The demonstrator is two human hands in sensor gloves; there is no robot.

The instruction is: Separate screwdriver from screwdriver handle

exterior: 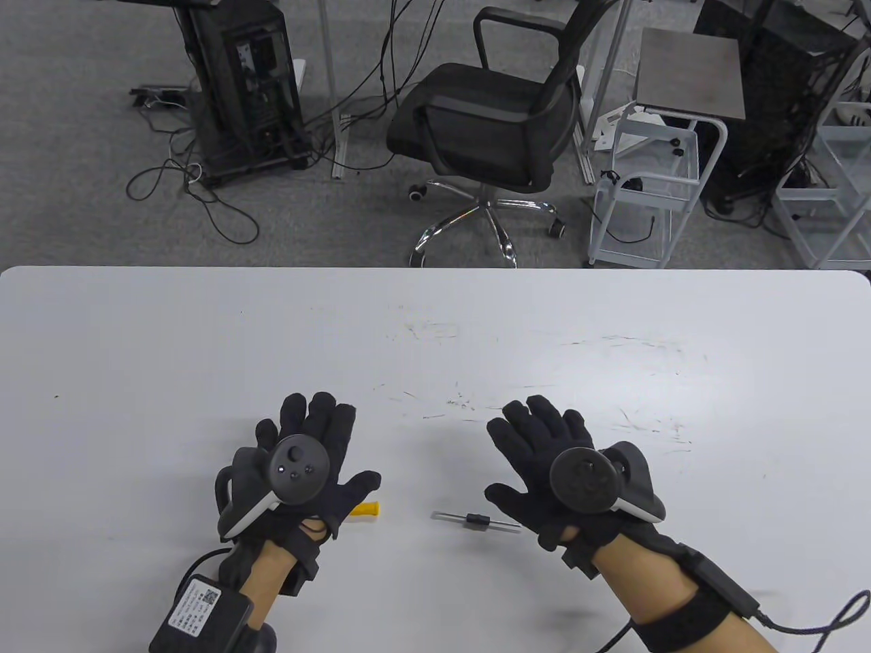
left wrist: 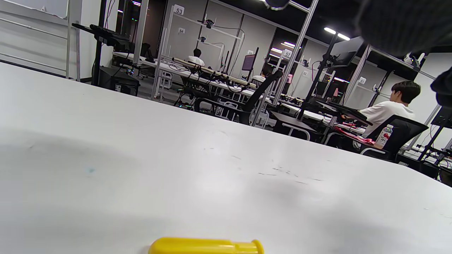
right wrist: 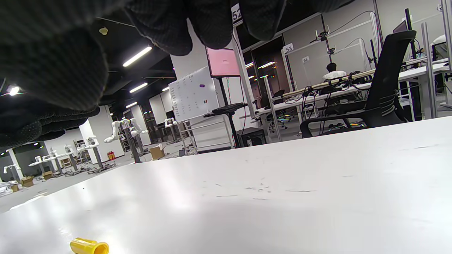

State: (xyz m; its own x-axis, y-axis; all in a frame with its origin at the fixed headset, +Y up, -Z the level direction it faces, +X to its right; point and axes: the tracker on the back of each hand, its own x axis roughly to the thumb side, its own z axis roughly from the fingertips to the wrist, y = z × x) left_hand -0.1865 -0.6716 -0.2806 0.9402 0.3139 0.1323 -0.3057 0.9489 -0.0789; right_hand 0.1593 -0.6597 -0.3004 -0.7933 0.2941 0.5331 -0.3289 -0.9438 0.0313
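The yellow screwdriver handle [exterior: 366,509] lies on the white table [exterior: 435,326], partly under my left hand [exterior: 313,442]; it also shows in the left wrist view [left wrist: 206,246] and the right wrist view [right wrist: 89,246]. The metal screwdriver shaft with a black collar [exterior: 476,522] lies apart from it, between the hands, just left of my right hand [exterior: 544,449]. Both hands hover flat with fingers spread and hold nothing. The right hand's fingers [right wrist: 176,24] hang in at the top of the right wrist view.
A black office chair [exterior: 490,122] stands beyond the table's far edge, with a computer tower [exterior: 245,81] to its left and a white cart [exterior: 653,170] to its right. Faint scuff marks [exterior: 463,401] mark the table's middle.
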